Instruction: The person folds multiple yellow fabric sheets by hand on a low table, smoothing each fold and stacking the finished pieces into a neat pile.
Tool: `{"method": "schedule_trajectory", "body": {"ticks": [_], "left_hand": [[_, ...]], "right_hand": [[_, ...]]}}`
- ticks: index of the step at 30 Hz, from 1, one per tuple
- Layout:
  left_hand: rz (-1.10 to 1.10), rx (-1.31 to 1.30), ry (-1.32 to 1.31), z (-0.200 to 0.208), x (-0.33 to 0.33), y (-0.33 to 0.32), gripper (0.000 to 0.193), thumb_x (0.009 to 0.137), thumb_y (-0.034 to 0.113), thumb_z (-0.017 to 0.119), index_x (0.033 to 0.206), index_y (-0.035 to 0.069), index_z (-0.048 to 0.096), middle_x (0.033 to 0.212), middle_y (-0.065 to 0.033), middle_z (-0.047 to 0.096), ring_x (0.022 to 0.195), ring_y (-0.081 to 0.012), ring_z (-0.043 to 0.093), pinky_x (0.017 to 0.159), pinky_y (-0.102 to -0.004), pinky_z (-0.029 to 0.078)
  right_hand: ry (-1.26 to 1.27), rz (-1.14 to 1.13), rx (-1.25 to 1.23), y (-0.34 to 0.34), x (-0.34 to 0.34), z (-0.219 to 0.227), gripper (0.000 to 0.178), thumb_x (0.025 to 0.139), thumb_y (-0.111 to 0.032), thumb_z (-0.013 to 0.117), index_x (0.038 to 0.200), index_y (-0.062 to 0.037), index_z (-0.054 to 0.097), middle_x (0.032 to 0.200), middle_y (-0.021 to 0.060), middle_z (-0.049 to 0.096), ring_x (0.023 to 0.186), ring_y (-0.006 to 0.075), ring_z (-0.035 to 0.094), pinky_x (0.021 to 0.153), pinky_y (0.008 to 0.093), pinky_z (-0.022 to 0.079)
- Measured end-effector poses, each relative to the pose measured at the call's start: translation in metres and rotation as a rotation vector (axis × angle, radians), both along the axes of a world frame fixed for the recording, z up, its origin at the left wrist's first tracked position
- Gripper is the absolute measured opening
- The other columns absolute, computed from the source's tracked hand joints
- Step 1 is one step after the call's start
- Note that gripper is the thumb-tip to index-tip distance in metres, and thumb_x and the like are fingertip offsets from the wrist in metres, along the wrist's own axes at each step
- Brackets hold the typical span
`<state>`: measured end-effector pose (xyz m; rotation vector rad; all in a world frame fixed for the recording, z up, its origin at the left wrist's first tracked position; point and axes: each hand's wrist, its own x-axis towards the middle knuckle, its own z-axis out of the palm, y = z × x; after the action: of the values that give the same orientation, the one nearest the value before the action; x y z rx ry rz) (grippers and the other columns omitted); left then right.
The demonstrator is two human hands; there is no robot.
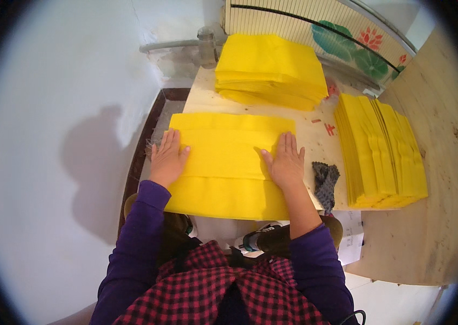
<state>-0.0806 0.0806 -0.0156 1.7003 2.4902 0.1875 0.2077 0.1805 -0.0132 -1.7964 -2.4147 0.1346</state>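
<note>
A folded yellow fabric piece [229, 157] lies flat before me on the wooden table, its near edge reaching the table's front. Horizontal creases run across it. On its left edge rests my left hand [169, 158], palm down, fingers stretched out and the thumb apart. My right hand [286, 163] lies the same way on the right edge, fingers pointing away from me. Neither hand grips the fabric; both press or rest on top. Whether more layers lie beneath it I cannot tell.
A tall stack of yellow fabric [272, 70] stands behind. Another yellow stack [383, 154] is at the right, next to a crumpled grey cloth [326, 184]. A clear jar [206, 46] stands at the back left. A white wall [50, 135] borders the left; a wooden panel [445, 108] the right.
</note>
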Motion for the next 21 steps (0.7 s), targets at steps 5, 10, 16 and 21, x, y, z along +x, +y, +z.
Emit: {"method": "schedule_trajectory", "body": {"ticks": [5,10,16,21], "left_hand": [[0.13,-0.111,0.109,0.027,-0.018,-0.012,0.064,0.102,0.041,0.032,0.153,0.005,0.016,0.16,-0.0104,0.016,0.148,-0.0253,0.014,0.118,-0.0499,0.011],[-0.228,0.187,0.048,0.034,0.036,0.022,0.059,0.101,0.04,0.033,0.144,0.0,0.036,0.152,-0.0153,0.035,0.143,-0.028,0.026,0.116,-0.0519,0.013],[-0.32,0.189,-0.062,0.001,0.104,0.056,0.058,0.1,0.042,0.035,0.146,0.007,0.037,0.153,-0.011,0.034,0.143,-0.0267,0.028,0.116,-0.0504,0.014],[-0.225,0.133,0.028,-0.01,0.063,0.052,0.061,0.1,0.043,0.037,0.15,0.009,0.029,0.157,-0.0084,0.026,0.146,-0.0241,0.021,0.118,-0.0483,0.011]], "right_hand": [[-0.053,0.022,0.029,0.003,0.002,0.016,0.079,0.096,-0.058,0.035,0.15,-0.0002,0.024,0.157,0.0152,0.022,0.147,0.025,0.015,0.118,0.0483,0.011],[0.06,0.199,0.051,0.005,-0.029,0.027,0.07,0.099,-0.051,0.034,0.148,-0.0004,0.029,0.157,0.0157,0.024,0.147,0.0263,0.017,0.118,0.0479,0.012],[0.033,0.288,-0.017,-0.003,-0.057,0.001,0.066,0.1,-0.045,0.033,0.15,-0.0025,0.026,0.158,0.0119,0.022,0.147,0.0238,0.016,0.118,0.0465,0.011],[0.014,0.183,0.007,0.0,-0.028,-0.006,0.068,0.099,-0.045,0.034,0.152,-0.0047,0.021,0.159,0.0114,0.018,0.148,0.0233,0.015,0.119,0.0461,0.011]]}}
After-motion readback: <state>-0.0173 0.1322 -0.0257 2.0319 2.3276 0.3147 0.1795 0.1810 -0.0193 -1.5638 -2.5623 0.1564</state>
